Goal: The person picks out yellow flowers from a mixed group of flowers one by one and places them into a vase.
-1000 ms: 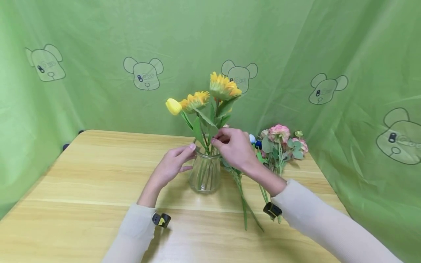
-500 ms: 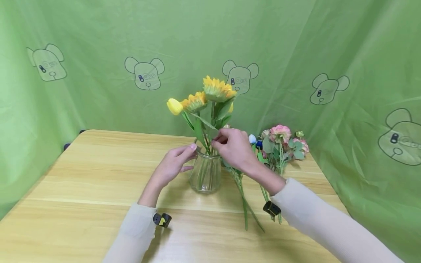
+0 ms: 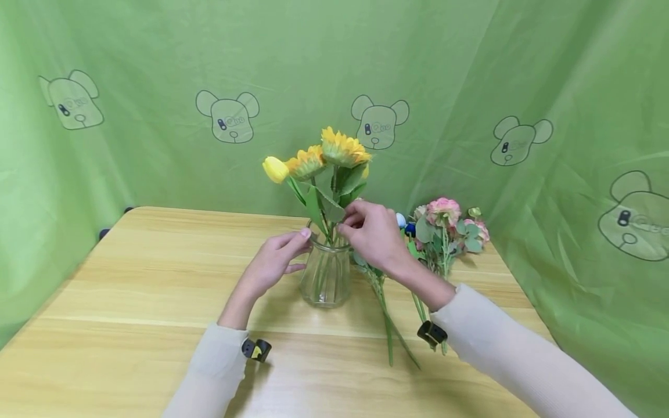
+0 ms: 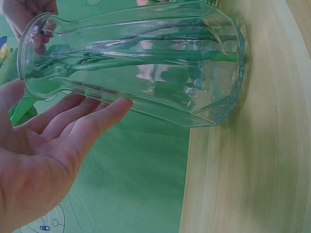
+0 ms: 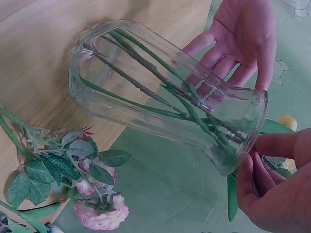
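A clear glass vase (image 3: 325,284) stands upright on the wooden table, holding several green and brown stems. Out of its mouth rise a taller sunflower (image 3: 344,150), a lower sunflower (image 3: 305,164) and a yellow tulip (image 3: 275,169); more yellow petals peek out behind the leaves. My left hand (image 3: 274,258) rests against the vase's left side, fingers extended along the glass and thumb at the rim, as the left wrist view shows. At the opposite side of the rim, my right hand (image 3: 373,237) pinches the taller sunflower's stem, partly hidden by the fingers.
Pink flowers (image 3: 444,212) with grey-green leaves lie on the table to the right, beside a white tulip (image 3: 400,220) and a blue bloom (image 3: 410,230). Loose stems (image 3: 388,325) point toward the front. A green curtain (image 3: 303,52) hangs behind the table.
The taller sunflower has come down and shifted left, closer to the lower one. Its leaf near my right fingers has turned. Both hands stay almost in place.
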{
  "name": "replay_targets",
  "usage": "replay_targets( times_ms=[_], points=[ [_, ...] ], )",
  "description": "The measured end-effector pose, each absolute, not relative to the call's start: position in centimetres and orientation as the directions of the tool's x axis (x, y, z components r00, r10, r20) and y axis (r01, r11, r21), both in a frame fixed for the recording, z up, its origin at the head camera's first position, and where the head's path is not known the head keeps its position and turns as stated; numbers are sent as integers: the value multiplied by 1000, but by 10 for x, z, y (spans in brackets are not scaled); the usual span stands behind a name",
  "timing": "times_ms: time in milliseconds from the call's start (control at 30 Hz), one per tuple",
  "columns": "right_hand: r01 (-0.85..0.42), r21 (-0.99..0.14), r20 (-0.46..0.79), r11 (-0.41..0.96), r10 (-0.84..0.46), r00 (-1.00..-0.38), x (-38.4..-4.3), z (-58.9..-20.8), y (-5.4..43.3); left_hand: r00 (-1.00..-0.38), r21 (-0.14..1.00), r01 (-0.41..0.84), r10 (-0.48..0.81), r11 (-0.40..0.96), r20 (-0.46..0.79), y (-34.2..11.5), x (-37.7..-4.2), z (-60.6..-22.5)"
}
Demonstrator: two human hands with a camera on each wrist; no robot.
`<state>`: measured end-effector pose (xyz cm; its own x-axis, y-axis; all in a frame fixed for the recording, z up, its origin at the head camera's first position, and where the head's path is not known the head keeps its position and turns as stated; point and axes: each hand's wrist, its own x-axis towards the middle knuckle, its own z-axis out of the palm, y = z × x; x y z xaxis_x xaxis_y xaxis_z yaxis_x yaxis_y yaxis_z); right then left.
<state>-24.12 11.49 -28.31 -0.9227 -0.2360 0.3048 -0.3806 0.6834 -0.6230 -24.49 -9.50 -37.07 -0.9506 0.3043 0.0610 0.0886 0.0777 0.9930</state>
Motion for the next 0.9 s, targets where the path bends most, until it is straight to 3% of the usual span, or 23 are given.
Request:
replay_targets(
  times_ms=[300, 700, 900],
  points=[
    [-343, -694, 342, 633, -130, -931, -243, -291, 122, -953, 992, 88, 296, 89, 58, -95, -244, -370],
    [-231, -870, 296, 436, 87, -951, -246, -316, 124, -952, 993, 84, 300, 87, 55, -94, -244, -370],
    [-143, -926, 187, 350, 93, -978, -246, -325, 126, -953, 993, 85, 297, 87, 55, -94, -243, -370]
  ],
)
